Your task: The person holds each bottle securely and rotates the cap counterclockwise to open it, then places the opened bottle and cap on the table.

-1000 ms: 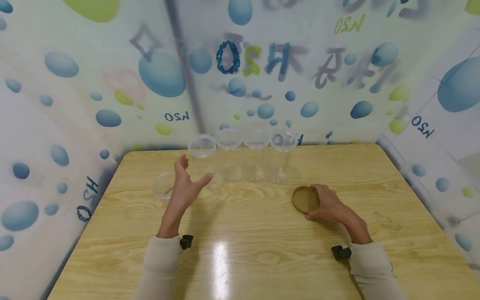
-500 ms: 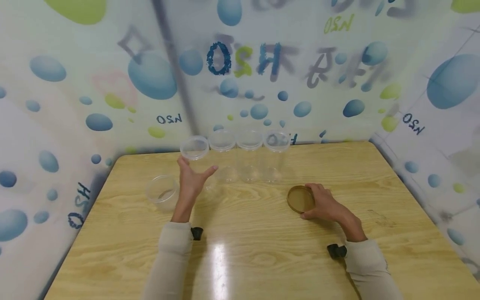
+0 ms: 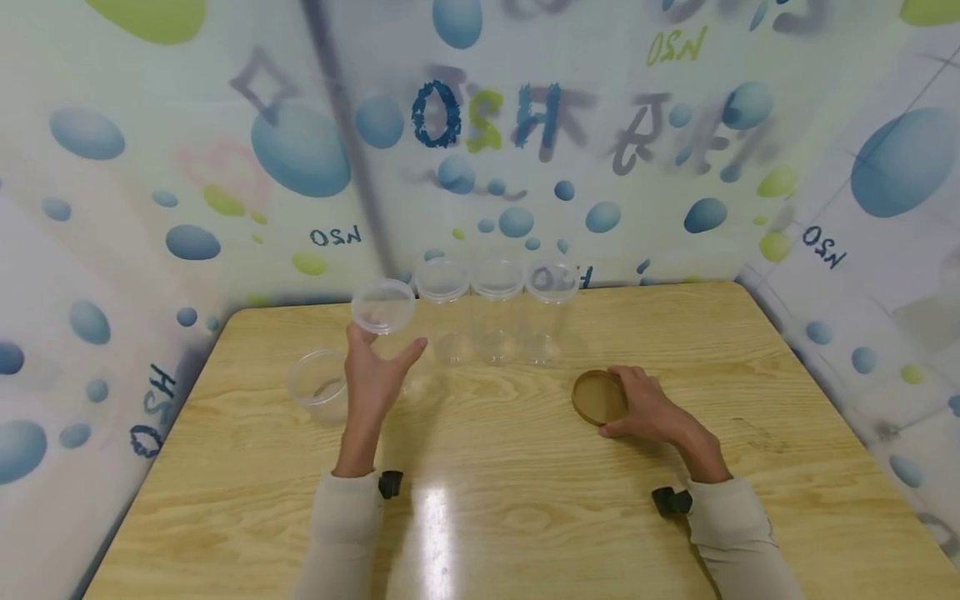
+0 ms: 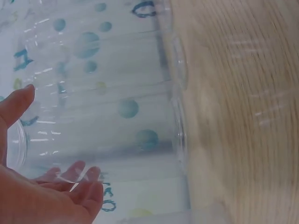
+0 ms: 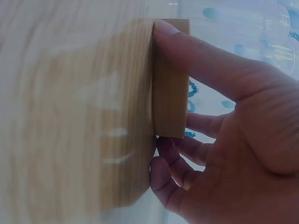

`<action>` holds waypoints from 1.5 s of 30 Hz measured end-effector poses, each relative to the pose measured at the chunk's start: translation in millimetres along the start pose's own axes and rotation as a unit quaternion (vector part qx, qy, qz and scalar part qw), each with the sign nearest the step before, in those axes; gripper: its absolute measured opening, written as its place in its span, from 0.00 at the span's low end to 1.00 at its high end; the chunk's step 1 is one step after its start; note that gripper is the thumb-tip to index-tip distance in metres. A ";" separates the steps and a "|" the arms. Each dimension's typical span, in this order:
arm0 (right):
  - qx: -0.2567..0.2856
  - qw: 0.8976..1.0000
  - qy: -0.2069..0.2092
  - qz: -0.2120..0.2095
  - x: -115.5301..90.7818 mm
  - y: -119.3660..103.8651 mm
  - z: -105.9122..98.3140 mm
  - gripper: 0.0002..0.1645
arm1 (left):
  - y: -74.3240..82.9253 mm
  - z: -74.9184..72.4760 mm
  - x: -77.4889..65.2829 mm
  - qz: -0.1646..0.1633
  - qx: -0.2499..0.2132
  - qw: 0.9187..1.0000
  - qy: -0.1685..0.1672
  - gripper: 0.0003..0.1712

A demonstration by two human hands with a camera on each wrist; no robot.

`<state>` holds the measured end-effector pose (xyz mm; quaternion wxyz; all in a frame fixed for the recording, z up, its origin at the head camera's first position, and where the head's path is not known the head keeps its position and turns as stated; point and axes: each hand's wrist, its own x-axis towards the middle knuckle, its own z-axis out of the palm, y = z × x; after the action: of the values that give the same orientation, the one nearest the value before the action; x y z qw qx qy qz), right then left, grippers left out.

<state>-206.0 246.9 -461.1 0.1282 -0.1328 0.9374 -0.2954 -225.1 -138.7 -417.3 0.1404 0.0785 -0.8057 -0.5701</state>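
My left hand (image 3: 371, 375) holds a tall clear plastic jar (image 3: 383, 307), its thumb on the right side and its fingers on the left. In the left wrist view the see-through wall of this jar (image 4: 107, 126) shows between thumb and fingers. My right hand (image 3: 652, 410) pinches the rim of a round gold-brown lid (image 3: 600, 398) on the table. From the right wrist view, the thumb lies on one end of the lid's ridged side (image 5: 170, 93), with curled fingers at the other.
Several more clear jars (image 3: 497, 279) stand in a row near the patterned wall (image 3: 480, 192). Left of my left hand is a lower clear container (image 3: 318, 379). A wooden table (image 3: 525, 500) carries everything.
My left hand has reached the leftmost jar of the row and drawn it slightly left and nearer, apart from the others. My right hand stays at the lid. The head view has shifted a little.
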 end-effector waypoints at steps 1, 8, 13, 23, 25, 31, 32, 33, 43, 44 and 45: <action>0.000 1.000 0.000 -0.002 0.4 -0.3 0.0 0.59 | 1.2 -1.1 -2.9 0.007 0.001 1.000 -0.002 0.46; -0.012 1.000 0.002 -0.012 1.9 -1.8 1.0 0.60 | 14.9 -6.8 -20.2 0.038 0.029 0.996 -0.072 0.54; -0.017 1.000 -0.015 -0.002 1.5 -3.5 0.6 0.64 | 25.3 -9.6 -26.7 0.069 0.048 0.990 -0.109 0.56; 0.023 0.999 -0.036 0.029 -2.3 -11.5 -10.0 0.58 | 33.8 -9.7 -32.5 0.109 0.074 0.978 -0.164 0.56; 0.017 0.999 -0.029 0.038 -4.6 -17.6 -13.9 0.54 | 34.6 -7.6 -33.3 0.113 0.080 0.976 -0.169 0.55; -0.011 1.000 0.014 0.022 -12.0 -45.3 -27.3 0.45 | 36.3 -1.5 -36.5 0.137 0.091 0.968 -0.187 0.54; -0.012 1.000 0.020 0.015 -14.1 -51.1 -29.5 0.44 | 36.7 -0.3 -37.4 0.146 0.092 0.965 -0.196 0.53; -0.012 1.000 0.025 0.011 -16.4 -57.5 -31.4 0.43 | 37.1 1.1 -38.4 0.156 0.091 0.962 -0.206 0.53; -0.038 0.967 0.174 -0.184 -26.5 -118.7 -19.9 0.39 | 46.6 9.8 -51.5 0.208 0.120 0.935 -0.261 0.51; -0.044 0.960 0.190 -0.202 -26.9 -122.6 -16.9 0.40 | 47.8 11.1 -52.8 0.213 0.132 0.932 -0.261 0.51; -0.048 0.954 0.204 -0.216 -27.0 -125.9 -13.8 0.41 | 48.3 12.5 -53.9 0.220 0.143 0.929 -0.262 0.51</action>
<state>-163.4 163.4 -371.8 -0.1395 -0.2744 0.9057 -0.2914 -176.3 -95.7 -383.1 0.0337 -0.2331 -0.8840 -0.4038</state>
